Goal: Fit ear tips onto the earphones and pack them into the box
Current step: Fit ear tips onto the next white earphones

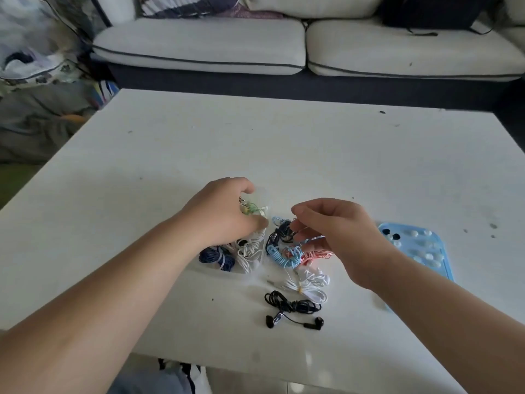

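- Nearest, one set of black earphones (292,309) is lying loose on the white tabletop (312,143), its two buds spreading toward the near edge.
- Just beyond it, a loose white bundle (308,282) is sitting tied at its middle.
- Left of that, a clear box (227,270) is holding three bundles: a navy bundle (217,255) in the near corner, a boxed white bundle (250,250) beside it, and a green-and-yellow bundle (251,209) at the far end.
- The left hand (224,214) is reaching into the far end of the box, its fingers curling over the green-and-yellow bundle and the thumb closing in from the near side.
- Right of the box, three more sets are lying in a touching pile: a light blue coil (284,255), a pink bundle (316,255) and a dark bundle (279,234). That is making five sets outside the box.
- The right hand (335,231) is hovering over this pile, its fingers curling in and pinching a thin light blue strand that is running down to the coil.
- Further right, a blue tray (446,268) is lying flat, partly hidden by the right forearm. It is carrying two black ear tips (385,231) at its far left corner and several white ear tips (429,255), too blurred to count.
- Beyond the tabletop, a pale sofa (199,44) with two seat cushions is running across the back.
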`<move>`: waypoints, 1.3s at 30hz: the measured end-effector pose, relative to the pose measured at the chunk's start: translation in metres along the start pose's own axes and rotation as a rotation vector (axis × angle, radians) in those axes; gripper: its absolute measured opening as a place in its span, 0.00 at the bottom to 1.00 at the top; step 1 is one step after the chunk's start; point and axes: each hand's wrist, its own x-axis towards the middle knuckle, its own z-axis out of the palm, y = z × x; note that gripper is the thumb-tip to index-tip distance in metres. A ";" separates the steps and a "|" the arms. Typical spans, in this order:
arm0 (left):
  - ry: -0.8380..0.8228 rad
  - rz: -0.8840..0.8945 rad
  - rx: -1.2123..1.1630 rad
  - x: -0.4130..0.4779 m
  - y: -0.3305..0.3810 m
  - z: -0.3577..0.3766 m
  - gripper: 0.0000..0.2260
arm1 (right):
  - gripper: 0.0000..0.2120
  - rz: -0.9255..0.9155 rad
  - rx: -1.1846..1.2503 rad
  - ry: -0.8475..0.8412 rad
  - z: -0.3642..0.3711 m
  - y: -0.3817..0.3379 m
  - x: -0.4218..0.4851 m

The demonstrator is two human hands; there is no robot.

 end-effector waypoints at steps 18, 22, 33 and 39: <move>-0.334 0.472 0.304 -0.007 0.075 0.059 0.04 | 0.08 0.012 -0.505 0.082 -0.059 0.004 -0.018; -0.436 0.495 0.508 -0.009 0.077 0.084 0.11 | 0.09 0.013 -0.755 -0.043 -0.063 0.009 -0.028; -0.264 0.433 0.315 -0.018 0.073 0.084 0.02 | 0.10 0.114 -1.108 -0.323 -0.071 0.008 -0.066; -0.190 0.325 -0.007 -0.013 0.079 0.062 0.05 | 0.13 0.094 -1.112 -0.326 -0.077 0.003 -0.075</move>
